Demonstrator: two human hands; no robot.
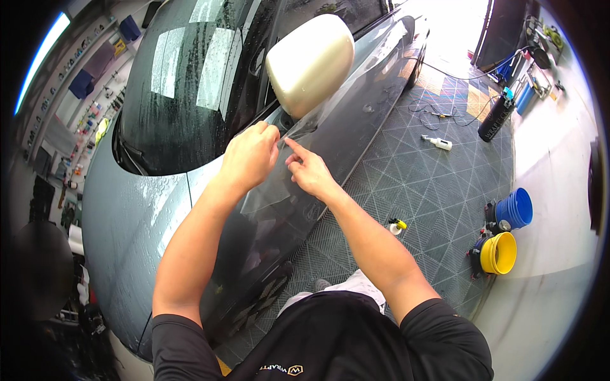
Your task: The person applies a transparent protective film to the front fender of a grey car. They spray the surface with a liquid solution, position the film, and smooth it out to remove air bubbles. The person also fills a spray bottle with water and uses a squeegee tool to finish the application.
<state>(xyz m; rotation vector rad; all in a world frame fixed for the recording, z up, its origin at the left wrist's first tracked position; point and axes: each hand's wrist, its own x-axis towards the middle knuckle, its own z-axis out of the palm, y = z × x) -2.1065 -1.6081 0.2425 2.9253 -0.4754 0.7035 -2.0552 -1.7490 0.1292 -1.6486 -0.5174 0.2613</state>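
Observation:
A grey car [127, 228] beaded with water stands before me, its side mirror [311, 63] pale gold. Clear film [267, 203], glossy and wrinkled near the mirror's base, hangs over the car's side. My left hand [251, 152] is closed just below the mirror, its fingers pinched on what looks like the film's upper edge; the fingertips are partly hidden. Close beside it, my right hand [309, 170] stretches out its index finger toward the same spot, the other fingers loosely curled with nothing visible in them.
On the patterned tile floor [406, 165] to the right lie a white bottle [437, 143] and a yellow-topped sprayer [396, 226]. A blue bucket [515, 208] and a yellow bucket [499, 254] stand by the wall. Farther off are a black tank [495, 117] and a thin hose [445, 73].

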